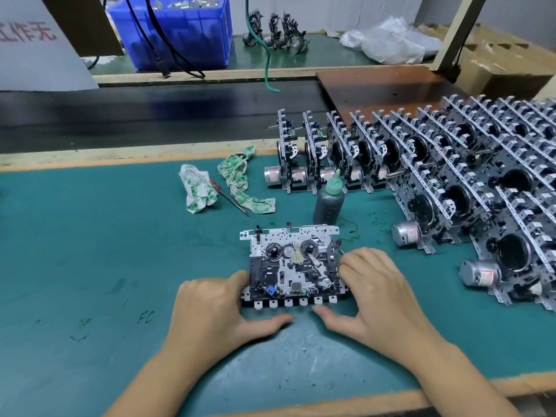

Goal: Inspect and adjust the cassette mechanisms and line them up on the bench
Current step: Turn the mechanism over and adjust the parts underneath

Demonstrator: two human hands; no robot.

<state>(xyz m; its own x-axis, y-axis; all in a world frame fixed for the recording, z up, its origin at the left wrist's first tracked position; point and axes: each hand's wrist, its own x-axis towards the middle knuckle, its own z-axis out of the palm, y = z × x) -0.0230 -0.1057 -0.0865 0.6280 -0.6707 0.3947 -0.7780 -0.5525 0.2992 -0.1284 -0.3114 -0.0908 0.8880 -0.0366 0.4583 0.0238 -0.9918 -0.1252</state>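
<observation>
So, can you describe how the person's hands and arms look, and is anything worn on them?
Both the left hand and the right hand are bare: no gloves, rings or watch show. The forearms are uncovered too, with no sleeves in view. Fingernails look short and unpainted.

- Cassette mechanism [293, 263]: perforated bright metal plate, black plastic parts.
- Bench mat [90, 251]: matt green, scuffed.
- Rag [237, 182]: crumpled printed cloth.
- Bin [180, 34]: glossy blue plastic.
</observation>
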